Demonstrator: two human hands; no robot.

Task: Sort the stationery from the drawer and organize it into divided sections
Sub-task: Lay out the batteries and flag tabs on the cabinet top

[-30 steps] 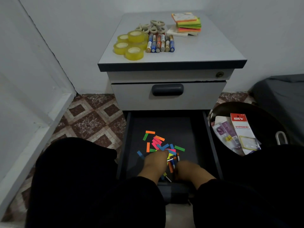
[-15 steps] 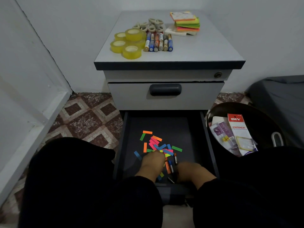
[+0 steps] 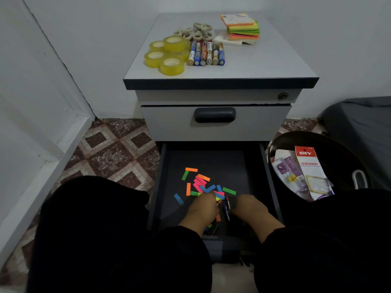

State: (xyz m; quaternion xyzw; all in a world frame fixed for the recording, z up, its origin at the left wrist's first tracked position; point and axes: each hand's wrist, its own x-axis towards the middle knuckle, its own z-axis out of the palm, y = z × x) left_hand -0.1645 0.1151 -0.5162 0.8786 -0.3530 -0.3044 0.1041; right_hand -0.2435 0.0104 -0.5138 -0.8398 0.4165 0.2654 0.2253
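Both hands are down in the open bottom drawer (image 3: 211, 159), backs up, fingers curled under at the near edge of a scatter of coloured paper strips (image 3: 203, 183). The left hand (image 3: 203, 210) seems to be holding something small and metallic at its fingertips, though I cannot tell what it is or how firmly. The right hand (image 3: 250, 209) is just beside a dark pen (image 3: 226, 210) that lies between the two hands; whether its fingers hold anything is hidden.

On top of the grey desk (image 3: 254, 66) I count five yellow tape rolls (image 3: 167, 53), six markers (image 3: 206, 53) laid side by side, a heap of pale rings (image 3: 195, 31) too tangled to count, and one stack of sticky-note pads (image 3: 241, 28).

To the right a dark round bin (image 3: 330, 149) holds packaging, one packet (image 3: 310, 166) marked "DIY STATIONERY". The floor (image 3: 110, 149) is brown-and-cream patterned tile, with white walls around.
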